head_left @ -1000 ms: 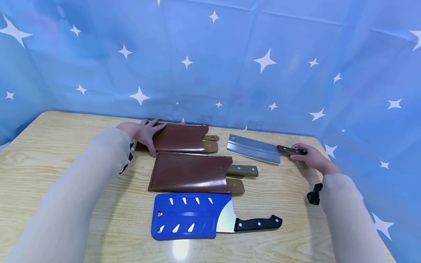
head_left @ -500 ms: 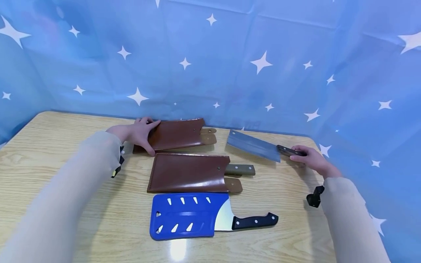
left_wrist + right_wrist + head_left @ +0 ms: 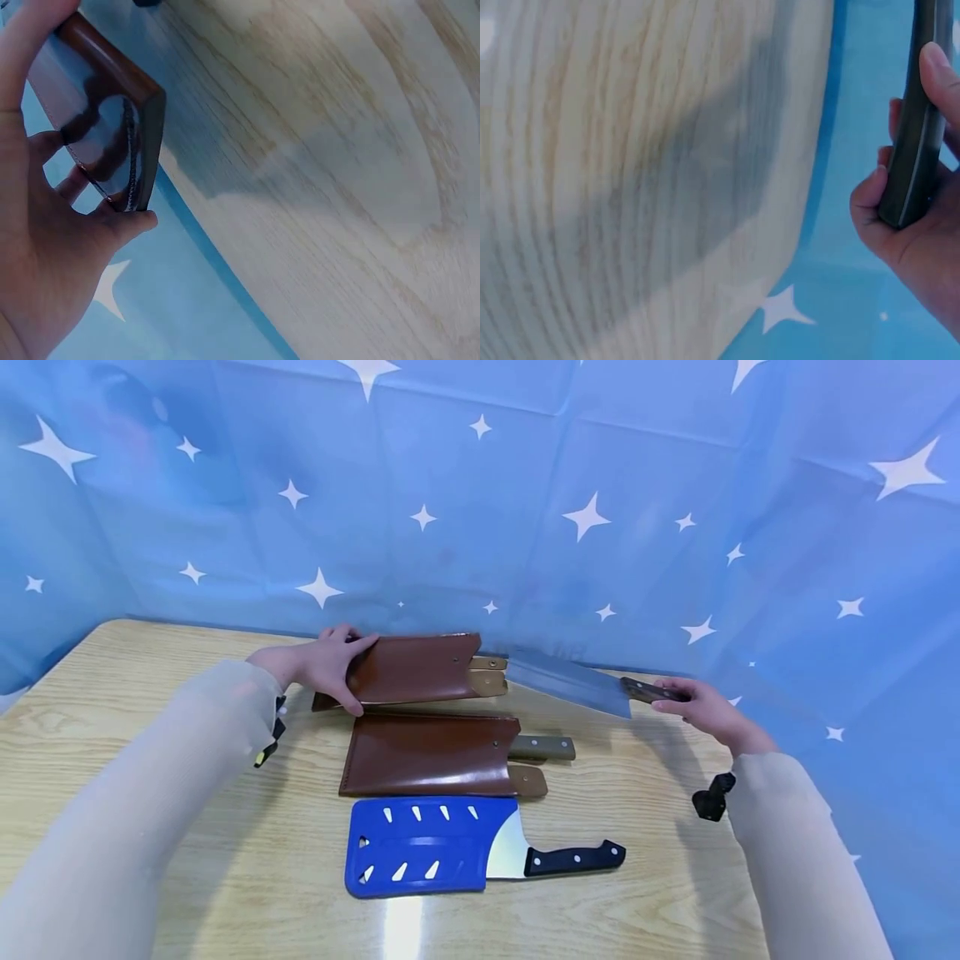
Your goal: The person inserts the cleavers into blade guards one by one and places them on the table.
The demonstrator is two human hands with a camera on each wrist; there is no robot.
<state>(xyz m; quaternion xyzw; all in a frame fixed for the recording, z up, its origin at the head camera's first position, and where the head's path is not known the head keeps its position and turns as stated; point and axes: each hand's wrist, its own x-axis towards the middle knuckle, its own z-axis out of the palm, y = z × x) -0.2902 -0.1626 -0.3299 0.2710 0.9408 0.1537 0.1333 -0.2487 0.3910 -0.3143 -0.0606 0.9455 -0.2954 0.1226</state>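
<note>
My left hand (image 3: 318, 670) grips a brown leather knife sheath (image 3: 420, 667) by its closed end, thumb on the near edge and fingers over the far one. In the left wrist view the sheath (image 3: 105, 142) is tilted up off the table. My right hand (image 3: 703, 708) holds a cleaver (image 3: 570, 683) by its dark handle, and the right wrist view shows fingers and thumb wrapped round that handle (image 3: 913, 150). The blade is raised, its front end close to the sheath's mouth and tan straps (image 3: 489, 682). Whether blade and strap touch, I cannot tell.
Just in front lies a second brown sheath (image 3: 431, 756) with an olive-handled knife (image 3: 547, 747) in it. Nearer still is a black-handled cleaver (image 3: 573, 860) in a blue plastic guard (image 3: 420, 847). A blue star-printed curtain (image 3: 480, 552) hangs behind the wooden table (image 3: 600, 918).
The cleaver has been lifted off the table and moved left, towards the sheath's mouth. My left hand has tilted the sheath up from lying flat.
</note>
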